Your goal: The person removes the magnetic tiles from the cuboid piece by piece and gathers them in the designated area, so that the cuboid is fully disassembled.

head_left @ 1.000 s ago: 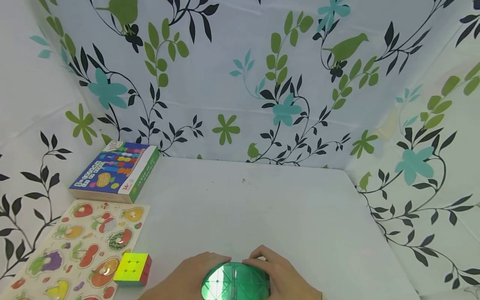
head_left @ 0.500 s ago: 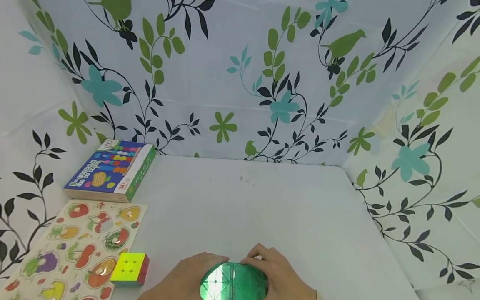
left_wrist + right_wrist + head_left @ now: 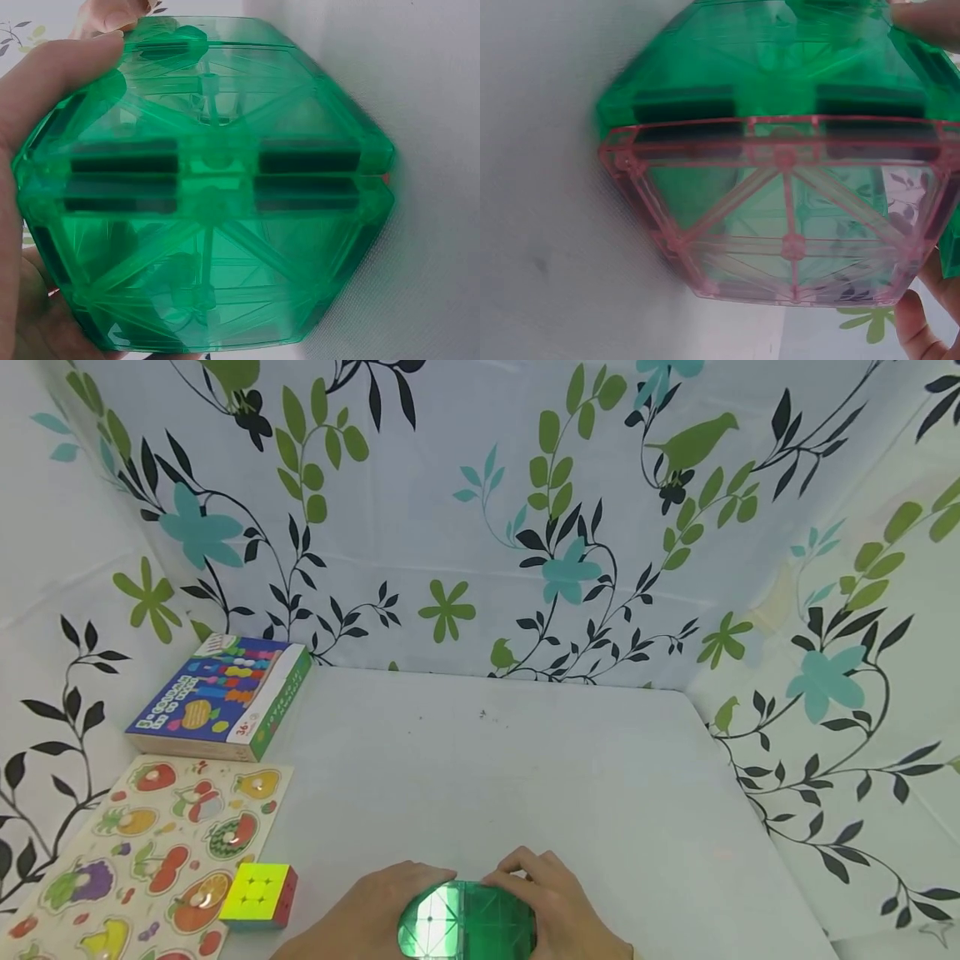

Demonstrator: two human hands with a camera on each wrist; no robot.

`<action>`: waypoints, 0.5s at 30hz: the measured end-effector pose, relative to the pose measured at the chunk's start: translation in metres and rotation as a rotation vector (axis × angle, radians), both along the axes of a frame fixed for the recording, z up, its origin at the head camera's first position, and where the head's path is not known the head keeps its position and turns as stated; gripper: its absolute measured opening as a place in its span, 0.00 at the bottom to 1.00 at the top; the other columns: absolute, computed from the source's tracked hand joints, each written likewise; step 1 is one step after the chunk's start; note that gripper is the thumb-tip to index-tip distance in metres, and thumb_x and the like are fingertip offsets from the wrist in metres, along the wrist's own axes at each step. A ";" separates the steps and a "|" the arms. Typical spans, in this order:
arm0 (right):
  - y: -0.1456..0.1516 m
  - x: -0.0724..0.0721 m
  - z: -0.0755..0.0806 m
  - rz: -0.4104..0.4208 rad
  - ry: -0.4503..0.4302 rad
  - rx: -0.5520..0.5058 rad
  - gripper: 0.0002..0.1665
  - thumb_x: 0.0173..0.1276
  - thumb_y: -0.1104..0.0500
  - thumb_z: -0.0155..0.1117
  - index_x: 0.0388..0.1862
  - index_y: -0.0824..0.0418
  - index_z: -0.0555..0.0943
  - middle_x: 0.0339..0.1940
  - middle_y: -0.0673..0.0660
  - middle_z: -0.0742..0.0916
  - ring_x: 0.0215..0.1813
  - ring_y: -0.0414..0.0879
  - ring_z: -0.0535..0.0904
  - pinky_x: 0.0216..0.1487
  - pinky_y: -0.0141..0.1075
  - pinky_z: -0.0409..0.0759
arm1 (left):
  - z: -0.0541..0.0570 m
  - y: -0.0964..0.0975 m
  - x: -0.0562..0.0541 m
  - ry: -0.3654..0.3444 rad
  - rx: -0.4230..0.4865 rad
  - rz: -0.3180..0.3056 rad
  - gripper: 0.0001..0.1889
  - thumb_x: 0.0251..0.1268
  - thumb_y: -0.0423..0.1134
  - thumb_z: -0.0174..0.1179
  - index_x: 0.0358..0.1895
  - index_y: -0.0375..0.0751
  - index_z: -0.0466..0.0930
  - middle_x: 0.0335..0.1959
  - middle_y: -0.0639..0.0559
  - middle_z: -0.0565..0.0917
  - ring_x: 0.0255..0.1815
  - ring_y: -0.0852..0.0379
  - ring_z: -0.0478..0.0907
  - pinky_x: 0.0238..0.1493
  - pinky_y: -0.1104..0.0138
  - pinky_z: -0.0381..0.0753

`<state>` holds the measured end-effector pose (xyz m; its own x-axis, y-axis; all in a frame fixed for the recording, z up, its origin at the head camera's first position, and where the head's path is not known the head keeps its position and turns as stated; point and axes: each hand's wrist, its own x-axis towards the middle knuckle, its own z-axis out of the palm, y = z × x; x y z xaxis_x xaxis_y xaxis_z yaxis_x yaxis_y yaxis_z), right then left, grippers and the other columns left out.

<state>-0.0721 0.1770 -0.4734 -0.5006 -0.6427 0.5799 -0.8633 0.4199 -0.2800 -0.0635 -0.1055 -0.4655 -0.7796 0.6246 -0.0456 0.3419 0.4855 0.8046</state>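
Both hands hold a hollow shape of translucent magnetic tiles [image 3: 467,920] at the front edge of the head view. My left hand [image 3: 371,902] grips its left side, thumb along the upper edge. On the opposite side my right hand [image 3: 558,906] grips it, thumb and bent index finger at the top. Close up in the left wrist view, two green tile faces [image 3: 210,255] meet along a seam with dark magnet strips. A pink tile [image 3: 791,244] joins a green one in the right wrist view. The lower part of the shape is cut off in the head view.
A yellow-topped puzzle cube [image 3: 257,893] sits at the right edge of a fruit-patterned sheet [image 3: 150,852] on the left. Behind the sheet lies a blue and green box [image 3: 217,697]. The white table [image 3: 480,777] ends at a leaf-patterned cloth [image 3: 420,527].
The right half of the green tile shape looks darker now, as if slightly turned. Both hands keep their grip. The head view has shifted a little.
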 end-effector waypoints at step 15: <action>-0.001 -0.004 0.003 -0.028 0.362 -0.014 0.49 0.59 0.16 0.55 0.53 0.55 0.86 0.42 0.50 0.85 0.41 0.36 0.81 0.42 0.24 0.69 | -0.004 0.001 0.000 0.010 0.019 0.007 0.44 0.46 0.69 0.75 0.69 0.62 0.73 0.59 0.66 0.82 0.53 0.68 0.77 0.50 0.71 0.86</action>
